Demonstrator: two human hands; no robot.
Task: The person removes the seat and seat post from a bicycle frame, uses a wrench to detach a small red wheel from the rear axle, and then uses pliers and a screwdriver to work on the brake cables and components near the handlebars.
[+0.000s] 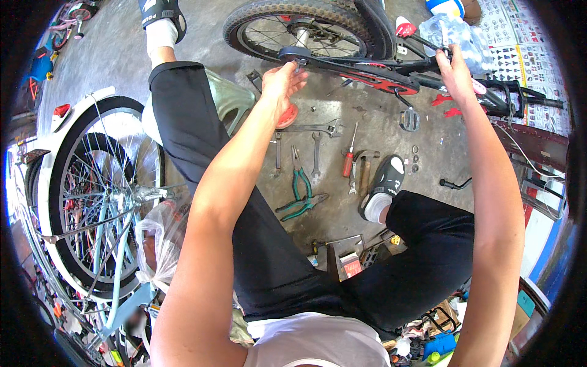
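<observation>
A bicycle with a knobby-tyred wheel (238, 38) and a black-and-red chain guard (385, 84) lies across the far side of the floor. My left hand (281, 82) is at the hub end of this wheel, fingers pinched at the axle by the dark chain cover; what they grip is too small to make out. Over on the right, my right hand (454, 74) is closed round a dark tube of the bicycle frame (422, 65). One pedal (409, 120) hangs below the guard. A red round piece (287, 117) sits under my left wrist.
Between my legs lie an adjustable wrench (333, 127), a spanner (316, 153), a red-handled screwdriver (348, 164), green-handled pliers (298, 183), a hammer (365, 174) and several rings (415, 159). A light-blue bicycle's white-fendered wheel (55, 202) stands at left. Printed sheets (538, 67) cover the right side.
</observation>
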